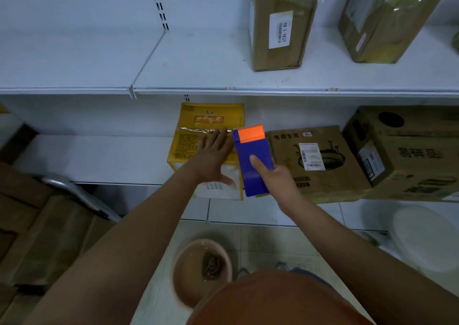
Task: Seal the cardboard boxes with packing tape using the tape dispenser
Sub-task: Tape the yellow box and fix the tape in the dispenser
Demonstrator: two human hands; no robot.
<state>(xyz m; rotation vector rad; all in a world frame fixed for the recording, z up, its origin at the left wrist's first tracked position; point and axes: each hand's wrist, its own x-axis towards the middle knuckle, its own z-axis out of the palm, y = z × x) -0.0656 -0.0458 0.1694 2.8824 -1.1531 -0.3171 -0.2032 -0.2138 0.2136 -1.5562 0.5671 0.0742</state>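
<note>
- The left hand (215,150) lay flat, fingers straight, pressed on the top of the yellow printed cardboard box (190,138) on the lower white metal shelf (99,158); its grip was released, likely to pin the box and flatten the tape.
- A shiny strip of clear packing tape (196,130) ran across the box top, ending right at the left fingertips (223,133).
- The right hand (275,175) had its grip clenched around the blue tape dispenser with an orange front end (252,155), thumb laid along its blue face.
- The dispenser's orange end sat at the box's right edge, just beside the left fingertips; I judged this to be the end of a pass, with the tape about to be cut, though the blade was hidden.
- Just to the right, a brown cardboard box with a white label (315,160) and a bigger brown cardboard box with a round hole (407,150) stood on the same shelf, touching each other; whether they were sealed was unclear.
- Two more tall brown boxes wrapped in shiny tape (280,26) stood on the upper shelf.
- A pinkish plastic basin (183,275) sat on the tiled floor below.
</note>
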